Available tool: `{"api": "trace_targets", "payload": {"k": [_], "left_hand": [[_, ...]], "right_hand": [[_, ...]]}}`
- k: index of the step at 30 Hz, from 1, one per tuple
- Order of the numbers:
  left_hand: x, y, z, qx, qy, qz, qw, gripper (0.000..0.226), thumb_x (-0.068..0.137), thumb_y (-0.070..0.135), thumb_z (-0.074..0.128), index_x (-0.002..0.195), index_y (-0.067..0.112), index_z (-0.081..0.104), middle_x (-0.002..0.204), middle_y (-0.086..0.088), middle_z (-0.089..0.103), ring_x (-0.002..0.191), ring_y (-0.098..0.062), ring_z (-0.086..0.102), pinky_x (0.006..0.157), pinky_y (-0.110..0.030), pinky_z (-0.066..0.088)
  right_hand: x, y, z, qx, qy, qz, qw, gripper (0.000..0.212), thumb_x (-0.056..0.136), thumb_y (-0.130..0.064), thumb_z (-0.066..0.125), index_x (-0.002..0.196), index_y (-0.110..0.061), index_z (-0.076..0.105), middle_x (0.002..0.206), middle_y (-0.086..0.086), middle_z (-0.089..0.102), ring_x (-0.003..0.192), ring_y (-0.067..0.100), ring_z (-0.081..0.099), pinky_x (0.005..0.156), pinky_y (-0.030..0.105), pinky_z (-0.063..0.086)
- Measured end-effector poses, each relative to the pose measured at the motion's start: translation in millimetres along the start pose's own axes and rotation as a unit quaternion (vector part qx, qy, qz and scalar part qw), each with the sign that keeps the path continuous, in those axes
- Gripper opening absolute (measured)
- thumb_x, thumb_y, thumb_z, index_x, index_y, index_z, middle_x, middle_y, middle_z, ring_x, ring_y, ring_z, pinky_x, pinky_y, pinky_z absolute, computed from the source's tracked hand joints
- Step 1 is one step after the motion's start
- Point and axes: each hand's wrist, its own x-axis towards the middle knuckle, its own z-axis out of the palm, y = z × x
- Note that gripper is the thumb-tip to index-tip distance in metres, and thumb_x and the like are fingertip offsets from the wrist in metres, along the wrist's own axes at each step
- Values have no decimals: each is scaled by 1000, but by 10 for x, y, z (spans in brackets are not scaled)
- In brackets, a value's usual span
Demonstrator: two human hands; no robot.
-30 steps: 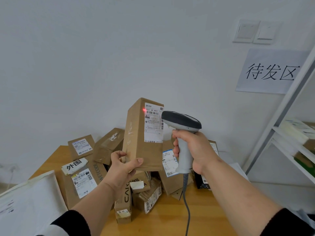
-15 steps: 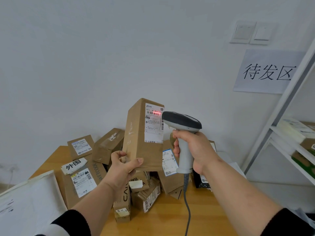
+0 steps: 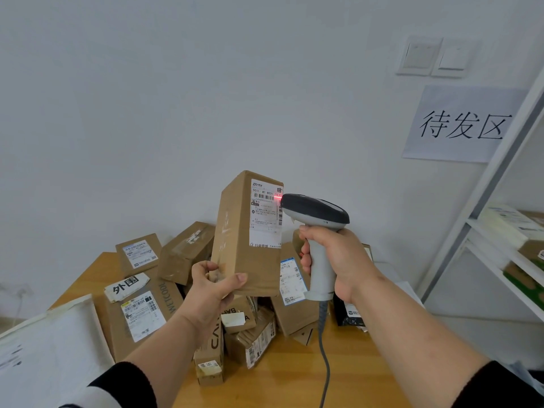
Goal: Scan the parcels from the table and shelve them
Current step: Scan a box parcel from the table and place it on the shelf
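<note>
A tall cardboard parcel stands upright in the air above the pile of parcels, its white shipping label facing the scanner. The left hand grips the parcel at its lower end, fingers clamped around the bottom corner with the thumb across the front face. Just right of the parcel, the right hand is wrapped tightly around the pale grip of a handheld scanner, whose dark head nearly touches the label's right edge. A red glow sits on the label beside the barcode, at the scanner's nose. The scanner's grey cable hangs down from the grip toward the wooden counter. Below the parcel, the pile covers the counter's far side, with a white padded mailer to the left. Further right of the parcel stands a white shelf holding more packages, and behind it a paper sign is on the wall.
</note>
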Motion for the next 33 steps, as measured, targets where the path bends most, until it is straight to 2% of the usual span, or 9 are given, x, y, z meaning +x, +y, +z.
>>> {"api": "trace_targets", "payload": {"k": [6, 11, 15, 18, 20, 22, 26, 31, 33], "left_hand": [[9, -14, -2, 4, 3, -1, 1000, 77, 57, 20, 85, 117, 24, 38, 124, -11, 54, 106, -22, 65, 74, -25, 54], [-8, -67, 75, 20, 9, -12, 1000, 84, 55, 26, 94, 118, 26, 38, 126, -10, 51, 108, -23, 62, 82, -31, 52], [-50, -211, 266, 40, 6, -26, 999, 83, 56, 31, 94, 118, 28, 38, 127, -9, 50, 110, -23, 60, 94, -36, 51], [-91, -339, 517, 26, -10, -45, 999, 78, 55, 34, 88, 117, 33, 41, 126, -7, 51, 109, -23, 61, 96, -40, 52], [-108, -408, 721, 14, -35, -60, 998, 87, 53, 36, 90, 125, 36, 41, 128, -6, 52, 109, -24, 62, 92, -39, 54], [-120, -466, 944, 24, -69, -71, 995, 105, 53, 40, 91, 140, 44, 32, 135, -3, 49, 112, -24, 60, 98, -42, 50], [-148, -506, 1373, 76, -138, -78, 984, 114, 57, 53, 88, 150, 47, 22, 146, 5, 43, 109, -14, 57, 90, -35, 47], [-316, -606, 1763, 103, -246, -117, 957, 115, 54, 57, 85, 150, 47, 22, 147, 6, 42, 124, -22, 48, 109, -51, 37], [-431, -697, 1903, 112, -288, -138, 941, 116, 55, 54, 88, 150, 47, 22, 148, 4, 40, 126, -22, 46, 104, -52, 40]], "right_hand": [[27, 22, -42, 5, 1, 7, 1000, 12, 88, -18, 73, 90, -7, 70, 63, 6, 62, 49, 16, 59, 49, 27, 52], [34, 80, -138, 6, -1, 14, 1000, 14, 87, -19, 75, 89, -6, 71, 65, 7, 65, 52, 17, 62, 52, 28, 54], [7, 203, -313, -23, 24, 13, 999, 18, 85, -25, 77, 94, -10, 73, 80, 7, 74, 74, 21, 73, 67, 37, 61], [-91, 302, -503, -41, 55, 14, 998, 15, 83, -27, 79, 96, -21, 73, 88, 3, 75, 88, 21, 71, 83, 46, 61], [-206, 333, -642, -43, 74, 24, 996, 21, 81, -30, 81, 98, -24, 73, 85, -1, 73, 86, 21, 67, 78, 41, 57], [-344, 322, -769, -47, 84, 35, 995, 29, 79, -34, 82, 104, -23, 72, 92, 0, 73, 90, 21, 67, 76, 36, 53], [-659, 288, -1024, -56, 126, 34, 990, 33, 80, -36, 82, 110, -27, 72, 106, -2, 75, 102, 18, 68, 90, 39, 55], [-1129, 258, -1364, -19, 184, 15, 983, 28, 80, -34, 82, 105, -31, 71, 91, -14, 77, 83, 4, 72, 63, 19, 54], [-1347, 257, -1501, -16, 209, 4, 978, 36, 74, -36, 85, 107, -31, 72, 94, -14, 77, 88, 5, 72, 69, 22, 55]]}}
